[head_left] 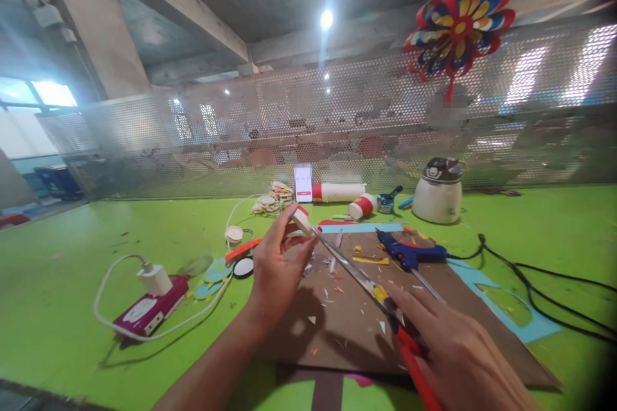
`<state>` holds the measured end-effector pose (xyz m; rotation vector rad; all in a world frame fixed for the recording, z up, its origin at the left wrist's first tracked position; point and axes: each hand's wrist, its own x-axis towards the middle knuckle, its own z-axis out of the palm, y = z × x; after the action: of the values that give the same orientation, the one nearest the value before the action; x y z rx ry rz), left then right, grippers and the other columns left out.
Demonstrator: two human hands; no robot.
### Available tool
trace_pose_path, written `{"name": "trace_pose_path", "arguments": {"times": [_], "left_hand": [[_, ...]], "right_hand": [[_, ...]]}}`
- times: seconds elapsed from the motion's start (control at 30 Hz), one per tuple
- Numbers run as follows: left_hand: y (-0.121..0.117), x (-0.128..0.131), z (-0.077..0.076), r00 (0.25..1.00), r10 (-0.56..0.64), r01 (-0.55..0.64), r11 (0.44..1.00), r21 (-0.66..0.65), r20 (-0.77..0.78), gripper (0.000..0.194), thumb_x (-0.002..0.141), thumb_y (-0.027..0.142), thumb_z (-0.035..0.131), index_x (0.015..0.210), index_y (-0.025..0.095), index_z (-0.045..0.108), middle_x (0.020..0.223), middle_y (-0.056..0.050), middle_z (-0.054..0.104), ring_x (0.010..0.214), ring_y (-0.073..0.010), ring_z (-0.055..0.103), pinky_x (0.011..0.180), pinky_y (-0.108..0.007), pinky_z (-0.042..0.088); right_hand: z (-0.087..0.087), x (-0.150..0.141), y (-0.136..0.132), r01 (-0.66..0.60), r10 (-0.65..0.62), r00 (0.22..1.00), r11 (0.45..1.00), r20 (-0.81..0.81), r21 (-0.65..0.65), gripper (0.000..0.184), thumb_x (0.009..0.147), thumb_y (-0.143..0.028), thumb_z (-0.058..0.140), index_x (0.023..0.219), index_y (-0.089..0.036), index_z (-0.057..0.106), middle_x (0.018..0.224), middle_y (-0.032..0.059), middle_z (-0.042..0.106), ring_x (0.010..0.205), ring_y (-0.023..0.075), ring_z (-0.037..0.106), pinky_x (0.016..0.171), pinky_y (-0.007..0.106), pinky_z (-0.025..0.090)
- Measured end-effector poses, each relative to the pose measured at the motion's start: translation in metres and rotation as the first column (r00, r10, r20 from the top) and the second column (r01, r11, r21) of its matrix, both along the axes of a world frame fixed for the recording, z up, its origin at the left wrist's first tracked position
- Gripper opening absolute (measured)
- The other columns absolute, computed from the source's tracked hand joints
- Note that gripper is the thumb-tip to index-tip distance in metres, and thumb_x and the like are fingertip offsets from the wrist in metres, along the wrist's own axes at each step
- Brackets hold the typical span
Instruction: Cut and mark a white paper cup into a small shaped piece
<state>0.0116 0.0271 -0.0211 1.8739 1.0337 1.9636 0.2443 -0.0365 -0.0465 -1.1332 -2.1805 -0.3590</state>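
Note:
My left hand (pixel 279 257) pinches a small white paper piece with a red edge (pixel 303 222), held up above the brown board. Wrapped round the red handles of a pair of scissors (pixel 351 270) is my right hand (pixel 438 334). The blades point up and left, and their tips meet the paper piece close to my left fingertips. Under both hands lies the brown board (pixel 347 334), strewn with small paper scraps. On the board's right part rests a blue glue gun (pixel 409 252), its black cord trailing right.
A purple power strip (pixel 152 308) with a white charger (pixel 154 279) sits left. Behind are a phone (pixel 303 185), paper cups (pixel 362 206), a blue jar (pixel 385 203) and a white pot (pixel 438 199). Light-blue cut paper (pixel 540 326) lies right. A paper flower (pixel 461 27) rises beyond the mesh.

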Motion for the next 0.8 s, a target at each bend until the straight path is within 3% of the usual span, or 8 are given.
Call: {"name": "trace_pose_path", "arguments": {"times": [0.2,0.53,0.8], "left_hand": [[-0.001,0.001,0.0,0.998,0.045,-0.044,0.998,0.035,-0.048,0.05,0.082,0.027,0.072,0.13,0.023,0.057,0.118,-0.007,0.068,0.098,-0.015,0.068,0.088,-0.027,0.06],[-0.007,0.001,0.0,0.978,0.089,-0.086,0.996,0.026,-0.191,0.05,0.085,0.032,0.068,0.132,0.022,0.053,0.108,-0.006,0.071,0.088,-0.0134,0.071,0.084,-0.027,0.061],[-0.007,-0.001,-0.005,0.964,0.077,-0.079,0.997,0.002,-0.255,0.052,0.087,0.033,0.067,0.134,0.023,0.049,0.108,-0.006,0.071,0.09,-0.014,0.072,0.086,-0.028,0.06]], "right_hand": [[0.0,0.001,0.0,0.022,-0.022,1.0,0.999,0.006,-0.024,0.045,0.083,-0.014,0.045,0.126,-0.013,0.058,0.089,0.0103,0.074,0.067,0.0231,0.072,0.054,0.033,0.059],[0.007,0.007,-0.002,0.018,-0.017,1.0,0.991,0.01,-0.13,0.051,0.082,-0.015,0.049,0.131,-0.022,0.058,0.105,0.0107,0.074,0.083,0.0245,0.074,0.067,0.031,0.06],[0.022,0.005,-0.009,0.022,-0.02,1.0,0.984,0.014,-0.179,0.05,0.082,-0.013,0.045,0.128,-0.019,0.062,0.091,0.0097,0.075,0.071,0.0228,0.073,0.059,0.031,0.058]]}}
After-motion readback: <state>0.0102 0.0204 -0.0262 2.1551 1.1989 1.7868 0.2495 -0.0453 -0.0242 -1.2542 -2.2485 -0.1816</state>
